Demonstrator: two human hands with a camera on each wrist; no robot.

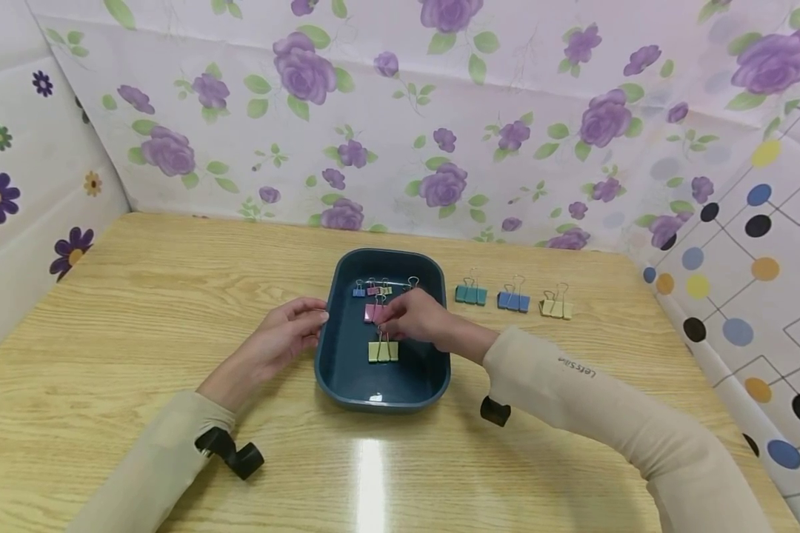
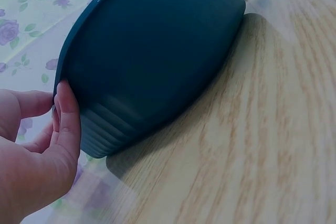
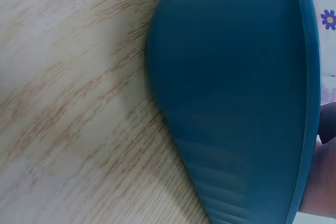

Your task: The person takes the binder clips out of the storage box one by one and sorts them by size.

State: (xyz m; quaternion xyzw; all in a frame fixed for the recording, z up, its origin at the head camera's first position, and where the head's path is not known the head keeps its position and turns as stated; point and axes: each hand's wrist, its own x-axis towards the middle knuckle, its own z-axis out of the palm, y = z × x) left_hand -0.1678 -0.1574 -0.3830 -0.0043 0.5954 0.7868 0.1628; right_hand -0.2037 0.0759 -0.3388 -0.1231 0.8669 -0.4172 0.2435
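Note:
A dark blue plastic tray (image 1: 330, 377) sits on the wooden table. My left hand (image 1: 285, 333) grips its left rim; in the left wrist view the fingers (image 2: 67, 114) lie against the outer wall. Inside the tray, my right hand (image 1: 416, 317) pinches at the wire handles of a yellow binder clip (image 1: 383, 352). Just behind those fingertips is a pink binder clip (image 1: 370, 313), partly covered by them. Farther back lie small blue (image 1: 358, 293), pink (image 1: 372, 291) and yellow clips (image 1: 386, 291). Another clip's wire handle (image 1: 412, 281) shows above the right hand, its body hidden.
Right of the tray, a teal binder clip (image 1: 471, 295), a blue one (image 1: 513, 301) and a pale yellow one (image 1: 556, 308) form a row on the table (image 1: 193, 296). A flowered cloth (image 1: 387, 148) hangs behind. Black straps (image 1: 230, 453) are on both wrists.

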